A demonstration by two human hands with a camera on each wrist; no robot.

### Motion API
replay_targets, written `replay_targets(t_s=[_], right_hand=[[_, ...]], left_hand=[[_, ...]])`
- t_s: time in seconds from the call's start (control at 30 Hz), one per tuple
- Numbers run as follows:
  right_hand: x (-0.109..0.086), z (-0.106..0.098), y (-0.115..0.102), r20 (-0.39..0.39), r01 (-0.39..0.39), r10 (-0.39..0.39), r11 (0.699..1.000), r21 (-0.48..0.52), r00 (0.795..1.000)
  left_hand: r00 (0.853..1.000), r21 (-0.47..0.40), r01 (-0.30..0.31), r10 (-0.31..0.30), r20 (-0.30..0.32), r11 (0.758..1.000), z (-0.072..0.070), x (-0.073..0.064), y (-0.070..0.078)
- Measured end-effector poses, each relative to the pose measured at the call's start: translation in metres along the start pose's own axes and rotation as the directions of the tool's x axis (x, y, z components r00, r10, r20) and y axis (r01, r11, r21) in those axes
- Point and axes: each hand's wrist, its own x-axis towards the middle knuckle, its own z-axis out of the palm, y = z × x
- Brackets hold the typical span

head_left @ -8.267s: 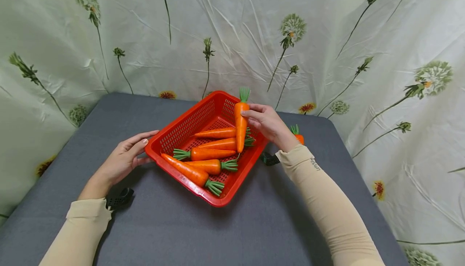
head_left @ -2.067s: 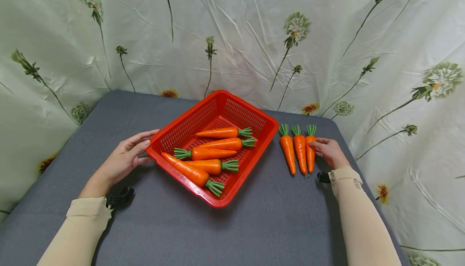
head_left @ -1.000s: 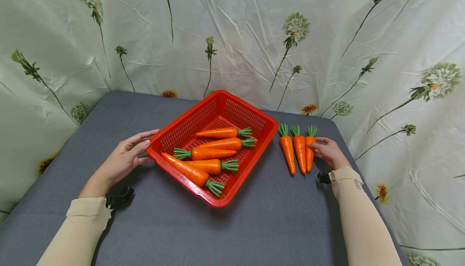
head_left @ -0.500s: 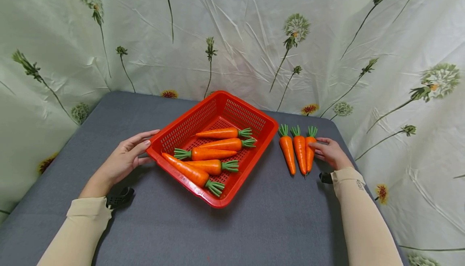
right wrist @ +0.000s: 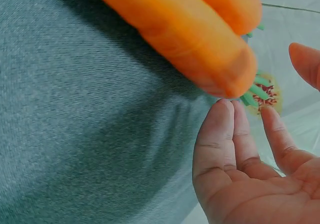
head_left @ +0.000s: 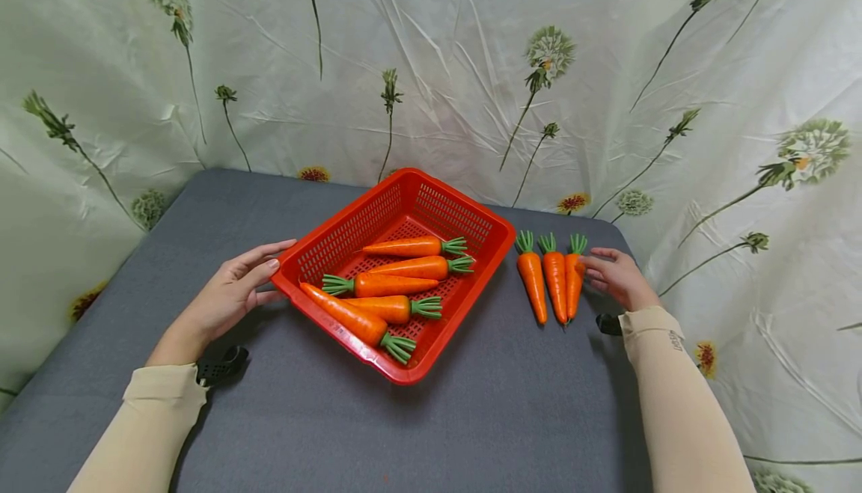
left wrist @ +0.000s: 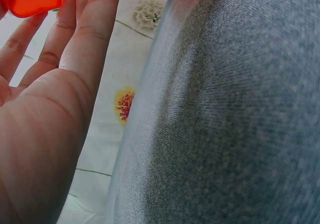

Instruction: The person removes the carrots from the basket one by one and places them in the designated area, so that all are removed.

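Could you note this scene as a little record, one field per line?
Basket: red, open-topped, slotted walls
Carrots inside: five, pointing different ways
Carrots outside: three, side by side on the grey surface, green tops away from the person
Left hand: touches the basket's left corner
Right hand: fingertips at the rightmost carrot; contact hard to tell
Backdrop: pale, flower-printed

The left arm (head_left: 135,433), sleeved to the wrist (head_left: 167,357), reaches forward and inward; the left hand (head_left: 221,300) has its palm turned inward, fingers (left wrist: 95,22) nearly straight, thumb (head_left: 263,272) set apart from them. The right arm (head_left: 680,396), likewise sleeved, slants inward too; the right hand (head_left: 619,277) points leftward, its fingers gently bent and its thumb apart from them. The two hands are well apart
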Motion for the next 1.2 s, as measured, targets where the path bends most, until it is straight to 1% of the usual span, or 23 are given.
replay_targets(t_s=[0.1,0.23,0.37,0.47,0.6,0.73,1.0,1.2], right_hand=[[-0.001,0.000,-0.004,-0.006,0.012,-0.012,1.000,-0.010,1.000],[-0.002,0.000,-0.009,-0.012,0.026,-0.026,1.000,0.003,1.000],[-0.003,0.001,-0.015,-0.019,0.047,-0.048,0.999,-0.012,0.999],[-0.005,0.002,-0.020,-0.015,0.058,-0.058,0.998,-0.004,0.998],[-0.008,0.003,-0.030,0.015,0.079,-0.080,0.996,0.033,0.997],[-0.016,0.008,-0.045,0.053,0.100,-0.103,0.993,0.054,0.993],[-0.027,0.026,-0.074,0.106,0.159,-0.159,0.987,0.006,0.982],[-0.034,0.038,-0.092,0.136,0.195,-0.196,0.981,0.021,0.971]], left_hand=[[1.000,-0.001,-0.003,0.003,0.003,1.000,0.000,0.000,0.000],[1.000,-0.018,-0.012,0.012,0.017,1.000,-0.001,0.000,-0.001],[1.000,0.004,0.003,-0.003,-0.005,1.000,0.000,0.001,-0.001],[1.000,0.018,0.015,-0.015,-0.022,1.000,0.001,0.001,-0.001],[1.000,0.018,0.018,-0.017,-0.022,1.000,0.002,0.001,-0.001],[1.000,0.014,0.017,-0.016,-0.020,1.000,0.001,0.001,-0.001],[1.000,0.022,0.018,-0.018,-0.020,1.000,0.001,0.001,-0.002],[1.000,0.027,0.023,-0.022,-0.022,0.999,0.001,0.001,-0.001]])
